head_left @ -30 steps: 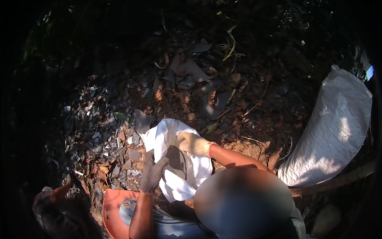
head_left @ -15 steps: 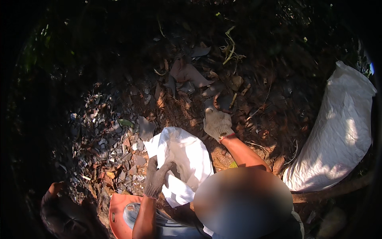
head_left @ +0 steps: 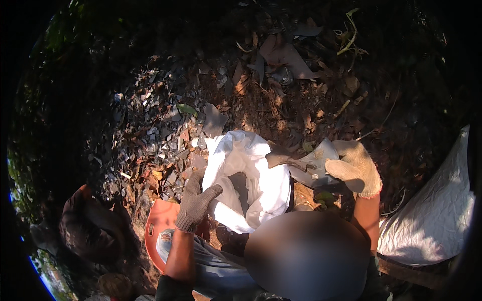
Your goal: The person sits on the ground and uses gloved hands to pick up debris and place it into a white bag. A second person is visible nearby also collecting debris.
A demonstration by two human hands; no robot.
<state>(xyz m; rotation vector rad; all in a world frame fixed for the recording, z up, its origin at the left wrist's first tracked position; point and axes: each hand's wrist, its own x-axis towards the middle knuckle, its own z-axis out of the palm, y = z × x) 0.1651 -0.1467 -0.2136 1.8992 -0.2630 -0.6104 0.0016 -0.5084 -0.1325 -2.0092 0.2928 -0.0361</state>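
My left hand (head_left: 196, 201), in a grey-brown knitted glove, grips the near left rim of a white woven sack (head_left: 277, 190). The sack stands with its mouth spread, and a dark flat piece (head_left: 239, 186) shows inside. To the right of the sack, my right hand (head_left: 355, 168) in a cream knitted glove is closed on a glass shard (head_left: 321, 159), flat, pale and partly see-through. Its thumb lies over the shard's right edge, while the fingers behind are partly hidden. The shard's left end is close to the sack's right side; whether they touch I cannot tell.
Broken grey and shiny shards (head_left: 145, 135) mixed with dry leaves cover the ground at left. A full white sack (head_left: 429, 220) leans at right. An orange plastic piece (head_left: 156, 228) lies beside my leg, near a dark bundle (head_left: 90, 226). Larger flat pieces (head_left: 288, 57) lie farther off.
My right hand has come back from the ground ahead to beside the sack, now with the glass shard in it. My left hand stays at the sack's rim. The whole view has shifted.
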